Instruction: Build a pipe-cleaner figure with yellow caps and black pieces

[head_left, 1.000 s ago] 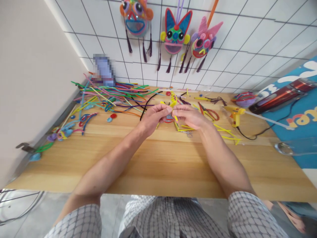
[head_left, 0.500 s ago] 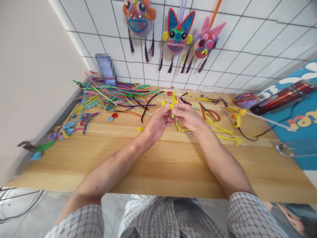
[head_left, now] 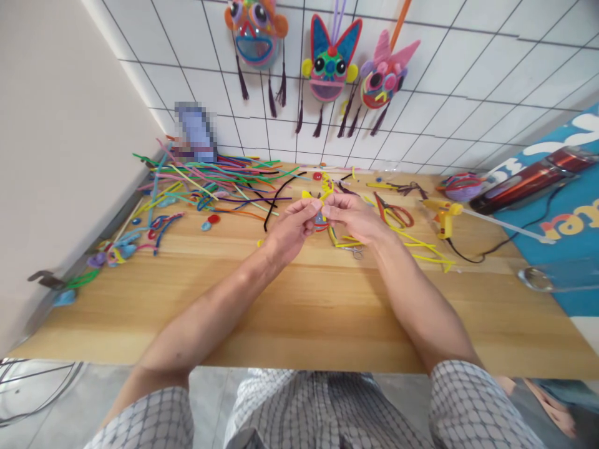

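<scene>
Since half a second ago, my left hand (head_left: 291, 226) has shifted over the yellow disc (head_left: 260, 243), so only its edge shows beside my wrist. Looking down from my head, I count three masks (head_left: 330, 70) hanging on the tiled wall (head_left: 444, 81), two pairs of scissors, one yellow glue gun (head_left: 447, 218), one dark red flask (head_left: 533, 181) and one black hooked pipe cleaner (head_left: 272, 204) lying just left of my fingers. The heap of coloured pipe cleaners (head_left: 234, 174) at the far left is too tangled to count.

One small yellow piece (head_left: 322, 204) sits between my hands: my left thumb and forefinger pinch it from one side, and my right hand (head_left: 353, 218) pinches it from the other. Fingers cover most of it. More yellow shows just past the fingertips; I cannot tell whether it is joined on. A clear-and-red piece (head_left: 321, 222) is half hidden by my hands.

Near my right wrist lie the small metal scissors (head_left: 357, 252) and several bent yellow pipe cleaners (head_left: 423, 245); the red-handled scissors (head_left: 397, 215) lie beyond, toward the glue gun.
</scene>
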The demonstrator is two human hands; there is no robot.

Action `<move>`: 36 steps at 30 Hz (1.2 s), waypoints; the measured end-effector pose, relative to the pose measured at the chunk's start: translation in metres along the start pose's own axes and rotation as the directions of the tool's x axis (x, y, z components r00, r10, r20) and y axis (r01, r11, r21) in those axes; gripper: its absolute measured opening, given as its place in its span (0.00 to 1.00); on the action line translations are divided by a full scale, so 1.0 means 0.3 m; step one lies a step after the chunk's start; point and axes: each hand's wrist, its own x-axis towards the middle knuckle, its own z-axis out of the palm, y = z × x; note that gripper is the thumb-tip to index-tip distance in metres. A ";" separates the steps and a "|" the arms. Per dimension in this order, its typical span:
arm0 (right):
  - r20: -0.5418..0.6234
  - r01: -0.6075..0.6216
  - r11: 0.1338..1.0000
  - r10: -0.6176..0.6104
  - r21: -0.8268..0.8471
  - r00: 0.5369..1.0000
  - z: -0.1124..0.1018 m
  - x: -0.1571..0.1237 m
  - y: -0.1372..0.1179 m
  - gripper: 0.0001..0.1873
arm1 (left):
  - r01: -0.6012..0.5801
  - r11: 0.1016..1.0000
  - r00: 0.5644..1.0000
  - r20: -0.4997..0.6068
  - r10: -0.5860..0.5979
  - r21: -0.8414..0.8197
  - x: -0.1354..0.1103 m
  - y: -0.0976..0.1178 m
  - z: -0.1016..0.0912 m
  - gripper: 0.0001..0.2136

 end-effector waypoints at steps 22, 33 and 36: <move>0.023 -0.040 0.997 0.042 -0.073 0.999 -0.029 -0.008 -0.015 0.14 | -0.187 0.925 0.975 0.179 0.133 0.330 0.036 0.046 -0.049 0.13; -0.019 0.023 1.000 -0.023 0.013 1.000 0.032 0.009 0.040 0.27 | 0.022 0.996 0.998 -0.062 -0.027 -0.082 -0.006 -0.015 0.023 0.11; -0.094 0.059 0.998 -0.059 0.000 0.994 0.058 0.011 0.051 0.25 | 0.024 0.991 0.993 -0.110 -0.039 -0.135 -0.014 -0.018 0.031 0.11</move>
